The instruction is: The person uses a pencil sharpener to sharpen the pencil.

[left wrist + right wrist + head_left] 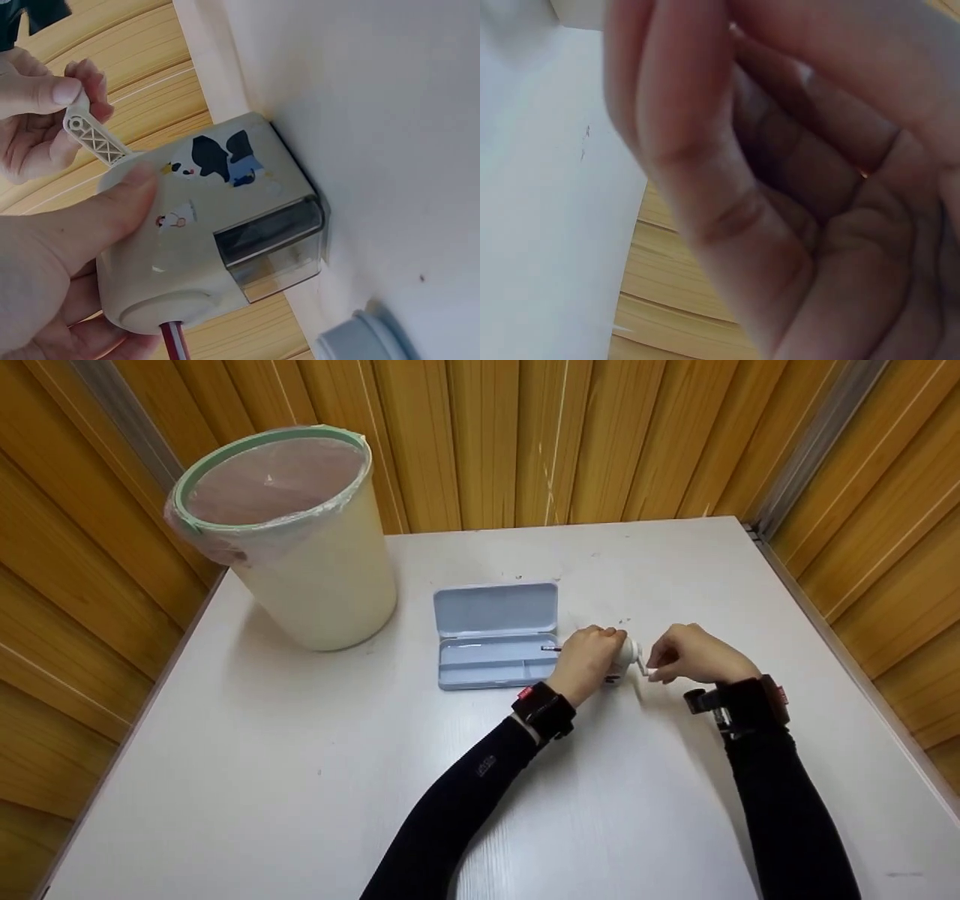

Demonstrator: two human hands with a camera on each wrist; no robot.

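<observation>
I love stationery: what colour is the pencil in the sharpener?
The pencil is red with a pale stripe, clearest in the left wrist view.

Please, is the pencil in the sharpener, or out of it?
Partly in: in the left wrist view, the pencil runs into the sharpener; the rest sticks out. How deep it goes, I cannot tell.

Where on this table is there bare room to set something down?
Widest: near left on the table, between bin and left sleeve. Also a strip behind the open case. Crowded: right of the case, where the left hand grips the sharpener and the right hand pinches its crank.
</observation>
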